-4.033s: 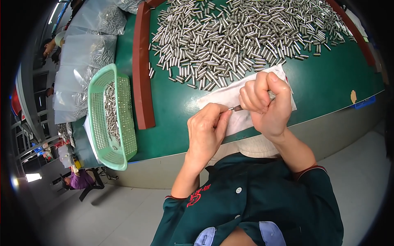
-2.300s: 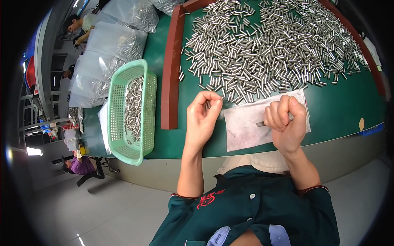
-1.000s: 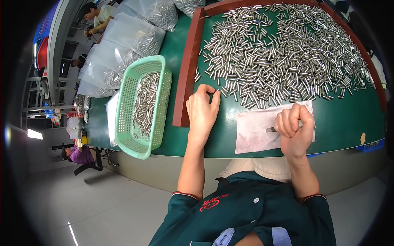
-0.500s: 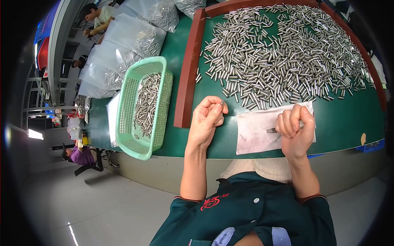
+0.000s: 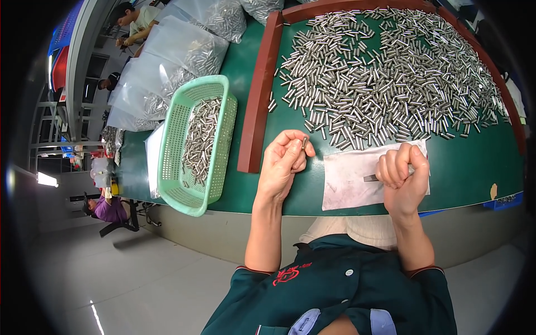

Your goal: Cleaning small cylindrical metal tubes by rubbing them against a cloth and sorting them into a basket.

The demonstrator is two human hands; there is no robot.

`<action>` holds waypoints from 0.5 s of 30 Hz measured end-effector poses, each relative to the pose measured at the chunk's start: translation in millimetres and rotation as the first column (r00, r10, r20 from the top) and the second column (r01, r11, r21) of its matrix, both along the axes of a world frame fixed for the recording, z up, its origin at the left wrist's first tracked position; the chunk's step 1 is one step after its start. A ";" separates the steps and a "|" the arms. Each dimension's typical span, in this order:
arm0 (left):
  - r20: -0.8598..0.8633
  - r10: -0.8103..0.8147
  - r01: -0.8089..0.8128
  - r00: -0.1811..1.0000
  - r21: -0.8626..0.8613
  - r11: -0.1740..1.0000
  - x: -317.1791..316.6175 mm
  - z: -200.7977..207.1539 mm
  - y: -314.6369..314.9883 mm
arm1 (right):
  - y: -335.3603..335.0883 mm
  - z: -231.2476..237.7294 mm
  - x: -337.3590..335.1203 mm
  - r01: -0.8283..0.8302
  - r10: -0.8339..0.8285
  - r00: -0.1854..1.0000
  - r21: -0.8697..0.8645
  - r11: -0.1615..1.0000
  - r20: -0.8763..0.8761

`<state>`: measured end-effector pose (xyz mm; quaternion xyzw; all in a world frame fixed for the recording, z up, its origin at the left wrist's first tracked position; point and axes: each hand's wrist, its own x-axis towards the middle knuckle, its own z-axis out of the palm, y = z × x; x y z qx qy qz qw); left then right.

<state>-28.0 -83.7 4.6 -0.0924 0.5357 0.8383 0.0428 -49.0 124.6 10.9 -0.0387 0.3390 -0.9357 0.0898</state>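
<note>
Across a green table (image 5: 474,167), loose metal pins (image 5: 391,106) spread at far right, with a pale-green basket (image 5: 223,148) left and a stained cloth (image 5: 343,187) nearer; the right hand (image 5: 403,173) clenches a flat-tipped tool (image 5: 370,178), while the left hand (image 5: 282,161), just pulled back, pinches one pin (image 5: 304,143), apparently singled out for handling.

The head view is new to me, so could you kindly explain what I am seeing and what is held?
No robot here: these are a person's bare hands, seen from a wide fisheye camera worn on the head, so straight edges bend. The left hand pinches one small metal pin; the right hand grips a flat-tipped tool. On the green table lie a pale cloth and many loose pins, edged by red bars. Left of those, a green basket and clear bags hold more metal pieces.
</note>
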 end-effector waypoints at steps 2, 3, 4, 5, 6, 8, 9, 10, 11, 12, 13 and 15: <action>0.008 -0.011 0.012 1.000 -0.030 0.999 0.6 1.3 2.5 | 0.5 -0.5 -0.1 0.004 -0.004 1.000 -0.001 1.000 0.004; 0.016 -0.022 0.022 1.000 -0.060 0.998 1.7 2.3 4.4 | 0.0 -0.1 -0.3 0.006 -0.006 1.000 0.003 1.000 -0.006; 0.034 -0.041 0.046 0.999 -0.137 0.989 3.8 2.6 7.9 | 0.9 -0.3 0.3 0.013 -0.013 1.000 0.011 1.000 -0.010; 0.054 -0.061 0.072 0.997 -0.212 0.975 6.1 4.3 12.5 | 0.7 -0.9 0.0 0.007 -0.007 1.000 -0.004 1.000 -0.001; 0.085 -0.053 0.079 0.995 -0.339 0.937 7.7 7.3 19.3 | -0.1 -2.0 -1.1 0.003 -0.003 1.000 -0.018 1.000 0.008; -0.090 -0.094 0.033 0.991 -0.525 0.851 15.2 5.8 41.9 | -0.5 -2.4 -1.7 0.004 -0.004 1.000 -0.037 0.999 0.013; -0.039 -0.150 0.084 0.988 -0.682 0.727 18.8 11.9 50.4 | -1.0 -2.8 -2.2 0.009 -0.008 1.000 -0.032 0.999 0.022; -0.145 -0.220 -0.002 0.965 -0.838 0.545 19.6 15.4 59.5 | -1.7 -1.3 -2.5 0.004 -0.004 1.000 -0.038 0.999 0.021; -0.173 -0.259 -0.025 0.950 -0.872 0.488 19.8 14.5 66.3 | -1.3 -1.3 -2.5 -0.004 0.005 1.000 -0.049 0.999 0.020; -0.197 -0.300 -0.052 0.933 -0.901 0.430 19.7 13.4 71.2 | -0.5 -1.4 -2.4 -0.012 0.013 1.000 -0.060 0.998 0.019; -0.171 -0.341 -0.055 0.925 -0.944 0.326 19.0 11.7 72.6 | -0.4 -1.7 -2.2 -0.002 0.002 1.000 -0.080 0.997 0.005; -0.209 -0.325 -0.108 0.922 -0.947 0.302 20.2 7.4 73.4 | 0.9 -3.0 -2.6 0.021 -0.026 0.999 -0.125 0.992 -0.038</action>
